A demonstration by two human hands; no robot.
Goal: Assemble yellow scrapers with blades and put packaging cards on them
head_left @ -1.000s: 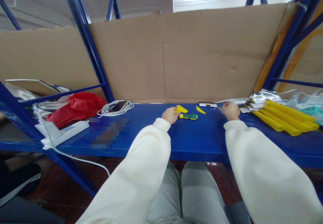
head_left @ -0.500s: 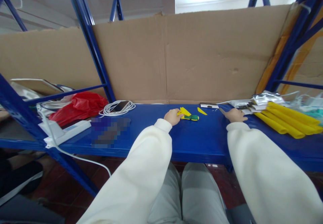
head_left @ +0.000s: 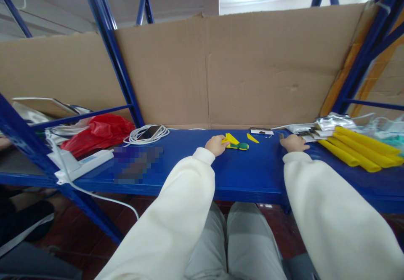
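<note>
Red plastic bag point(head_left: 102, 130) crumpled at left, white power strip point(head_left: 94, 161) set in front. Dark flat device point(head_left: 148, 132) partly ringed by coiled white cable point(head_left: 134, 137). Tall cardboard sheet point(head_left: 268, 69) stood along back of blue shelf point(head_left: 246, 172), flanked by metal posts point(head_left: 115, 57).

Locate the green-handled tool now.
The green-handled tool lies right of centre in the head view, on the blue shelf, just right of the left hand.
</note>
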